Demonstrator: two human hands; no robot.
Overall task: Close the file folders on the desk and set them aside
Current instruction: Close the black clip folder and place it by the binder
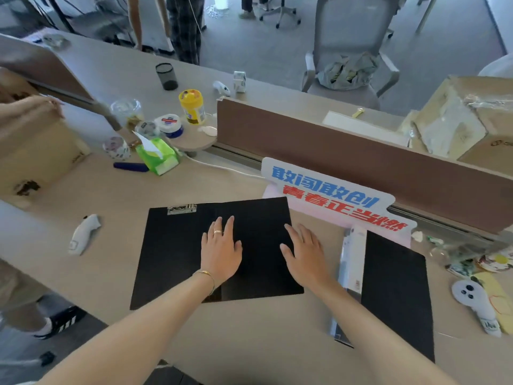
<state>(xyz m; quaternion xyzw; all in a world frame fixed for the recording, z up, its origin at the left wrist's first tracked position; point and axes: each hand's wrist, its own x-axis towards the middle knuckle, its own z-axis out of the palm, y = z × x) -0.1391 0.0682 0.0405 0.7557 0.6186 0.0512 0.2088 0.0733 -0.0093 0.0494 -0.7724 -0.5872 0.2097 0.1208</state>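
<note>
A black file folder (172, 254) lies spread open flat in the middle of the desk, with a metal clip at its top left. My left hand (220, 250) rests flat on it near the centre fold, fingers apart. My right hand (304, 252) lies flat at the folder's right edge, fingers spread, holding nothing. A second black folder (397, 298) lies shut to the right, partly over a white sheet or sleeve (351, 262).
A printed sign (327, 190) leans against the brown divider (361, 151) behind the folders. A white utility knife (83, 234) lies at left; a green tissue pack (158, 155), jars and tape sit behind it. A white controller (472, 298) lies at far right. Another person stands at left.
</note>
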